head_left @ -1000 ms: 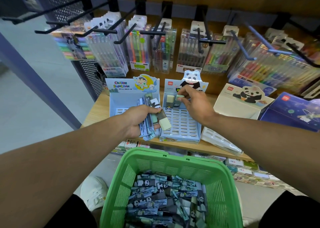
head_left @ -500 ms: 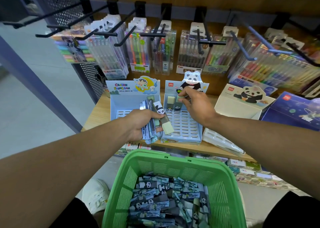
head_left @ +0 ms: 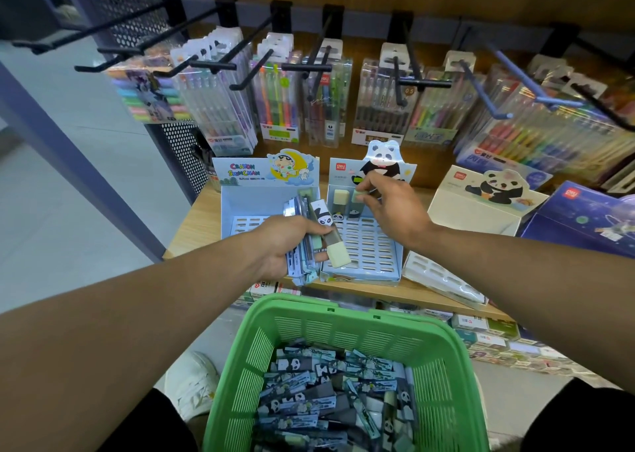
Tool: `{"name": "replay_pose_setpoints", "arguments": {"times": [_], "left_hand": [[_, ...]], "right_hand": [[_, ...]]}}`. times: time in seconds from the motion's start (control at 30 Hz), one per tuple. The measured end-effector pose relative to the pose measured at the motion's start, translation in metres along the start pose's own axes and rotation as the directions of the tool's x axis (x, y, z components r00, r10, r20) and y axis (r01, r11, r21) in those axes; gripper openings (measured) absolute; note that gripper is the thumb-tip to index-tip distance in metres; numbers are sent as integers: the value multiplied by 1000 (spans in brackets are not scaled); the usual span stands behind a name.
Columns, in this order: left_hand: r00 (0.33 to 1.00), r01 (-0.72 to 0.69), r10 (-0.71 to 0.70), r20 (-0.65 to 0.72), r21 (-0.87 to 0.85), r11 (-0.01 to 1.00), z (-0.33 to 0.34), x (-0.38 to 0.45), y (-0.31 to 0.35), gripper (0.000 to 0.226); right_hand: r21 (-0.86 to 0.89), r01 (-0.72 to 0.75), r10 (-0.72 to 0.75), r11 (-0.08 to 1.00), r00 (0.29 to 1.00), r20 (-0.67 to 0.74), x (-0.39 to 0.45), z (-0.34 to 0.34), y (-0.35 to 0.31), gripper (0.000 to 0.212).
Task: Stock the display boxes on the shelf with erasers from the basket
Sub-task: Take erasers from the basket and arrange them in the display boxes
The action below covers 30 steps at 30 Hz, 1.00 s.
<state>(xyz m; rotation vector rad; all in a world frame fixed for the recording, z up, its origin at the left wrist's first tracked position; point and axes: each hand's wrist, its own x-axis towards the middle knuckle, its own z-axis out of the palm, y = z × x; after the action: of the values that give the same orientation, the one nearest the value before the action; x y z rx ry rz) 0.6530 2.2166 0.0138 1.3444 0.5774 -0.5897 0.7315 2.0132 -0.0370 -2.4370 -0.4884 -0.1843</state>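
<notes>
My left hand [head_left: 287, 245] grips a fanned bundle of panda-sleeved erasers [head_left: 318, 231] between the two blue display boxes. My right hand [head_left: 391, 207] pinches a pale green eraser [head_left: 359, 198] standing in the back row of the panda display box [head_left: 364, 248], beside a cream eraser [head_left: 341, 199] standing there. The slotted floor of that box is otherwise bare. The cartoon-headed display box [head_left: 240, 207] to its left is partly hidden by my left hand. The green basket [head_left: 343, 328] in front holds several erasers [head_left: 330, 393].
Packs of pens [head_left: 278, 107] hang from black hooks [head_left: 213, 64] above the wooden shelf [head_left: 192, 221]. A closed white panda box [head_left: 481, 200] and a dark blue box [head_left: 584, 221] sit to the right. A clear plastic tray [head_left: 443, 279] lies at the shelf's front edge.
My right hand has stayed at the back row of the panda box, its fingers shifting on the green eraser. My left hand keeps the bundle almost where it was.
</notes>
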Motion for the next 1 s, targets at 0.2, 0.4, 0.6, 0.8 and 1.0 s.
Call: {"name": "replay_pose_setpoints", "arguments": {"times": [0.2,0.4,0.6,0.8,1.0], "left_hand": [[1000,-14,14,-19,-22,1000,-1,0,2,26],[1000,-17,17,2,-42,999,-1,-2,2,27],[999,-37,37,-10,-23,999,-1,-4,5,27],[1000,-31,31,-3,-13,999,-4,-2,2,28],[1000,-19,19,-1,-11,1000,-11,-1,1,25]], "right_hand": [[-177,63,-61,982,998,17,3,-2,-1,17],[-336,87,-71,938,996,60,4,-2,-4,23],[-365,-55,82,929,995,59,13,-3,-6,34],[-356,-88,131,930,986,100,18,-12,-8,21],[-536,29,106,844,970,221,16,-4,-5,25]]}}
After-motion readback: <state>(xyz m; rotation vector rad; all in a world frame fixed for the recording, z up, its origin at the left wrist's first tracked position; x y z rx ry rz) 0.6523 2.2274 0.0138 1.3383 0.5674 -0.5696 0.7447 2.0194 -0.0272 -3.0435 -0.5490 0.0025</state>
